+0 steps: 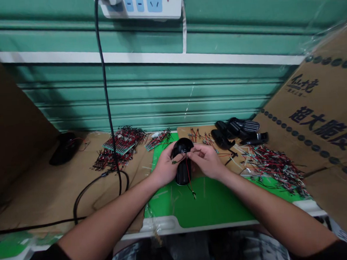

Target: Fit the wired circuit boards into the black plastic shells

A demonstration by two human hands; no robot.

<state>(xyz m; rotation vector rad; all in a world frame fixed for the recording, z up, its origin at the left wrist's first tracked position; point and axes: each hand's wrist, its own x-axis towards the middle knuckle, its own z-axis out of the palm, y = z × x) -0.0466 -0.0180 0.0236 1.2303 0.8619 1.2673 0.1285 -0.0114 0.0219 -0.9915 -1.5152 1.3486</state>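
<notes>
A glossy black plastic housing [182, 178] with a rounded far end stands between my hands over the green board. My left hand [166, 169] is wrapped round its left side, with the thumb on top. My right hand [208, 161] is closed, its thumb and forefinger pinching a thin wire [189, 169] at the housing's upper part. Red and dark strands hang down its front to a small end piece [194, 195]. The exact spot under my fingertips is hidden.
Circuit boards with red and black wires [123, 141] lie left, near a black housing [64, 149]. More black housings [235, 130] and a wire heap [277, 166] lie right. A black cable [104, 83] hangs from a power strip [142, 4]. Cardboard [325, 113] flanks the table.
</notes>
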